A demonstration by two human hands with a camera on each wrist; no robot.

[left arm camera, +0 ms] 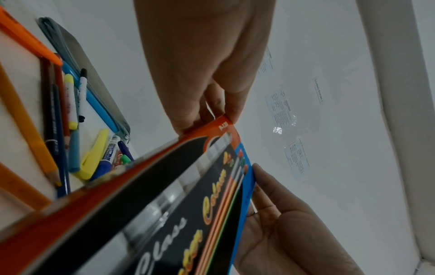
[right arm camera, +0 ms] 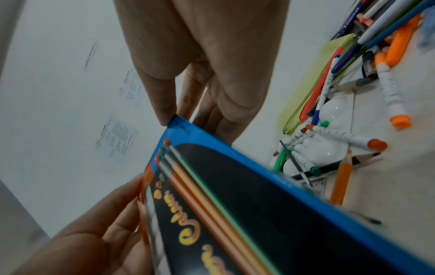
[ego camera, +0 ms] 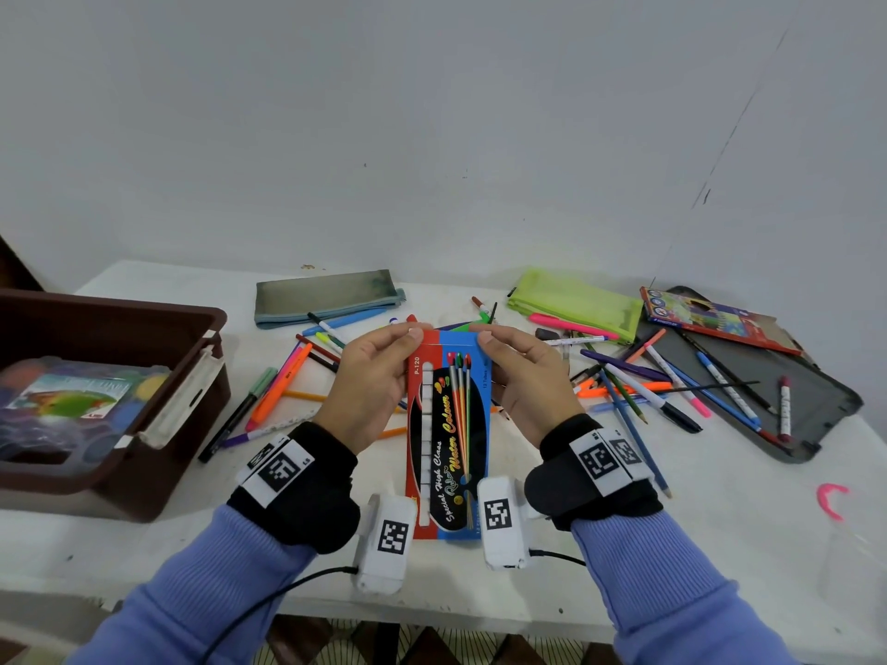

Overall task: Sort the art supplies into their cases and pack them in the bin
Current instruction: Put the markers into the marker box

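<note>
A flat red and blue water colour box [ego camera: 449, 434] is lifted over the middle of the table, its far end tilted up. My left hand [ego camera: 408, 345] pinches the far red corner, thumb on top. My right hand [ego camera: 494, 348] pinches the far blue corner the same way. In the left wrist view my left hand [left arm camera: 207, 111] grips the box [left arm camera: 188, 195] at its orange-red corner. In the right wrist view my right hand [right arm camera: 188, 111] grips the blue corner of the box [right arm camera: 259, 195]. The brown bin [ego camera: 120, 302] stands at the left and holds a clear case of paints [ego camera: 72, 405].
Loose pens, markers and pencils [ego camera: 638, 391] lie scattered behind and beside the box. A grey pouch [ego camera: 326, 295] and a green pouch [ego camera: 576, 300] lie at the back. A coloured pencil box [ego camera: 710, 319] rests on a dark tray [ego camera: 816, 405] at the right. A pink curl [ego camera: 833, 499] lies near the right edge.
</note>
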